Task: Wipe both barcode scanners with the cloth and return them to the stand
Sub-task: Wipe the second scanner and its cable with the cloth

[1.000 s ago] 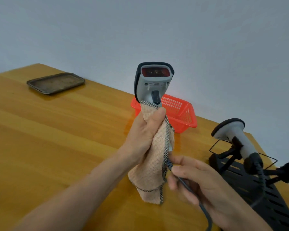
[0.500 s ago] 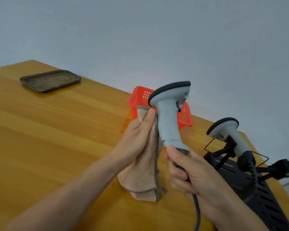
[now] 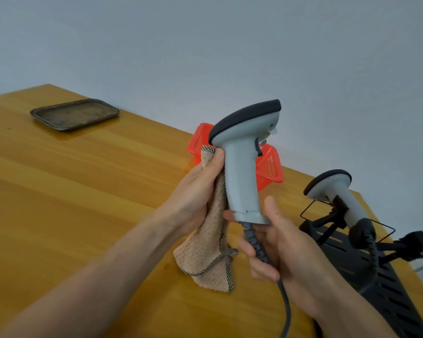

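Far left, rear of the wooden table (image 3: 59,191): a dark metal tray (image 3: 75,114) lies flat, well apart from everything else. Centre: left hand (image 3: 195,191) is raised above the tabletop, fingers curled round a peach waffle-weave cloth (image 3: 205,254) with checked edging. Its thumb runs up toward the scanner head and presses the cloth against the left side of the handle. The lower part of the cloth hangs free below the hand, bottom corner low over the table; contact there cannot be judged. The grey barcode scanner (image 3: 242,181) is held upright in the air between the two hands, dark-capped head tilted up to the right, trigger facing right. Behind it a red plastic basket (image 3: 270,167) stands on the table, partly hidden by the scanner. Right hand (image 3: 286,254) grasps the scanner at the bottom: thumb extended up beside the handle's base, fingers curled round the base and the ribbed cable (image 3: 253,240) sleeve. The cable runs down out of the hand and off the bottom edge. Right: second barcode scanner (image 3: 332,189) sits in a holder of the black stand (image 3: 388,296), head up and pointing left, its own dark cable dropping onto the slotted base. A further black clamp arm of the stand projects at far right.
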